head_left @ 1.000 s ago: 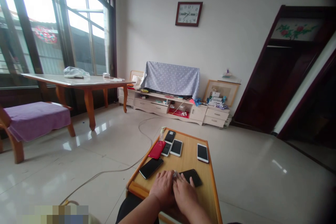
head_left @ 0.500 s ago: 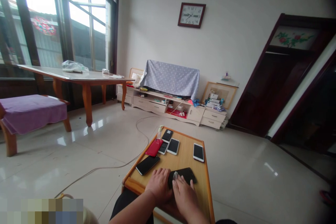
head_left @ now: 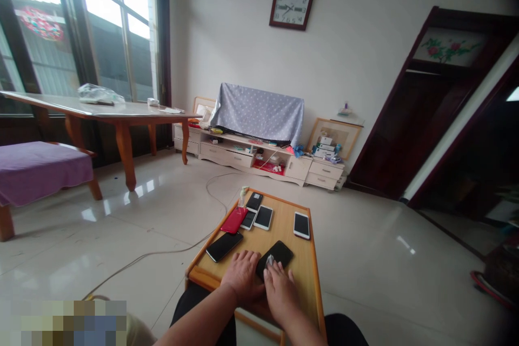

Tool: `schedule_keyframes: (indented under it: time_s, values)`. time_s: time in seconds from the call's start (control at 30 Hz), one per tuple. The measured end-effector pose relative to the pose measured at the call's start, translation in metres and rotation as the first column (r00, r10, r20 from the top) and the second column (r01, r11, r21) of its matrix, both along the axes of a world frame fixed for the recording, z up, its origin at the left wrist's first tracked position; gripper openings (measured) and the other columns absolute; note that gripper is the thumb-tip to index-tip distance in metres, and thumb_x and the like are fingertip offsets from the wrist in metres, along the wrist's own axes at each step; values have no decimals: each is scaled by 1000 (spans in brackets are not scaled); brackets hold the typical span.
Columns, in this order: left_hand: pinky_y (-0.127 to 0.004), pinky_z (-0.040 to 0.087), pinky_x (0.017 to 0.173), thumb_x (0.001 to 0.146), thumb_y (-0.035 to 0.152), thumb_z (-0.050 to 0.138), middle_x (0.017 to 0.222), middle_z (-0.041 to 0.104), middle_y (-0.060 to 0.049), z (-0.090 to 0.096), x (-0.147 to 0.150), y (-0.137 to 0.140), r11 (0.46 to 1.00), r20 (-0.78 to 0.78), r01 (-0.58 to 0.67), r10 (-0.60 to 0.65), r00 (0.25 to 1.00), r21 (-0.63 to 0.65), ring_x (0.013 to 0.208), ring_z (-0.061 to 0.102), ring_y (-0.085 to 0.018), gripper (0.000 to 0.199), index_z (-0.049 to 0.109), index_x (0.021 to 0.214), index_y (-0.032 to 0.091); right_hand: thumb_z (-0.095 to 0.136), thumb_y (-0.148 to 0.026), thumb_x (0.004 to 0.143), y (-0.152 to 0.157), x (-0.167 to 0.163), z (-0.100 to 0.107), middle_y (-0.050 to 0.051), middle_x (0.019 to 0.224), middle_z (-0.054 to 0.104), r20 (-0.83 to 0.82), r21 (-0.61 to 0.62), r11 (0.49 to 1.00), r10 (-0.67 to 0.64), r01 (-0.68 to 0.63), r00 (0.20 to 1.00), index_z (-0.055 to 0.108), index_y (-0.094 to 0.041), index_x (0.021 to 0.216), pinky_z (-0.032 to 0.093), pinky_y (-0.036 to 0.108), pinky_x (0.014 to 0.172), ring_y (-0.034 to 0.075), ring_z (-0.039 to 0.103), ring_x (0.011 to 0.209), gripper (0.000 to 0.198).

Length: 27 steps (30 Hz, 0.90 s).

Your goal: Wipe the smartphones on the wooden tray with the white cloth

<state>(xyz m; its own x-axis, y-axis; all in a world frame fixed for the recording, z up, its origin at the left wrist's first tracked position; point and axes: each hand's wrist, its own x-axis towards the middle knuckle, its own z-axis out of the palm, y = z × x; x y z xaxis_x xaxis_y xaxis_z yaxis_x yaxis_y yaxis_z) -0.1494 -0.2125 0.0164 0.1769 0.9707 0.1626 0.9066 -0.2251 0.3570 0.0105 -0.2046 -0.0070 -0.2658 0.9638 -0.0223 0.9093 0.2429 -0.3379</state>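
A black smartphone (head_left: 280,253) lies tilted on the small wooden table, its dark face up. My left hand (head_left: 242,275) grips its near left end, with the fingers partly hidden from view. My right hand (head_left: 280,287) presses a small pale wipe (head_left: 270,261) against the phone's dark face, fingers close together around it. Just beyond my left hand rests another black phone (head_left: 224,247). Further off lie a red phone (head_left: 234,220), a white phone (head_left: 263,217) partly over another white one, and a dark phone (head_left: 254,200). One more white phone (head_left: 301,225) sits apart on the right.
The wooden table (head_left: 305,267) has a raised rim and stands over my knees. A small clear bottle (head_left: 243,197) is at its far left corner. A cable (head_left: 162,252) runs across the floor on the left. A low white cabinet (head_left: 298,169) stands by the wall.
The view has shifted slightly to the right. The phone under my hands has turned, its far end now pointing more away from me. My right hand still presses the wipe on it.
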Motion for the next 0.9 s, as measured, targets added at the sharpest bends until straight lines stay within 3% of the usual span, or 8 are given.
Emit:
schedule_keyframes:
  time_s: [0.2, 0.43, 0.53, 0.63, 0.77, 0.9]
  values:
    - [-40, 33, 106, 80, 47, 58, 122, 63, -8, 0, 2, 0, 1000, -10, 9, -9, 1000, -1, 120, 51, -29, 49, 57, 124, 26, 29, -39, 102, -6, 2, 8, 4, 154, 44, -67, 0, 999, 45, -45, 997, 48, -28, 148, 17, 52, 121, 26, 36, 145, 51]
    - [-41, 31, 110, 77, 53, 60, 134, 58, -7, 0, 4, -2, 1000, -11, 12, -12, 1000, 3, 126, 47, -29, 59, 53, 129, 26, 39, -30, 97, -11, 16, 10, 5, 149, 52, -96, 59, 998, 44, -39, 994, 58, -27, 138, 15, 53, 120, 27, 40, 143, 45]
    - [-41, 31, 110, 75, 51, 62, 131, 60, -7, 0, 6, -3, 1000, -14, 11, -11, 1000, -9, 126, 47, -29, 62, 53, 131, 26, 44, -24, 92, -10, 23, 10, 4, 138, 62, -165, 117, 993, 31, -11, 986, 69, -27, 121, 17, 46, 120, 25, 49, 135, 38]
    - [-41, 32, 109, 71, 47, 64, 129, 61, -7, 2, 7, -4, 1000, -15, 10, -10, 1000, -10, 125, 48, -29, 63, 54, 130, 26, 42, -22, 91, -8, 30, 10, 7, 113, 73, -263, 163, 985, -16, 60, 965, 73, -25, 98, 27, 39, 115, 23, 60, 118, 32]
    - [-41, 35, 106, 66, 38, 65, 125, 64, -7, 4, 7, -2, 1000, -11, 18, -18, 1000, -3, 122, 52, -29, 61, 56, 126, 26, 42, -26, 89, 0, 41, 16, 8, 103, 73, -421, 166, 968, -102, 187, 901, 71, -24, 95, 42, 34, 97, 24, 63, 106, 29]
    - [-42, 37, 106, 62, 33, 66, 122, 66, -6, 6, 5, 1, 999, 0, 49, -49, 999, 1, 123, 52, -30, 59, 60, 120, 27, 48, -39, 87, 14, 52, 23, 6, 101, 73, -640, 90, 954, -165, 286, 751, 66, -24, 98, 49, 32, 83, 23, 67, 95, 26]
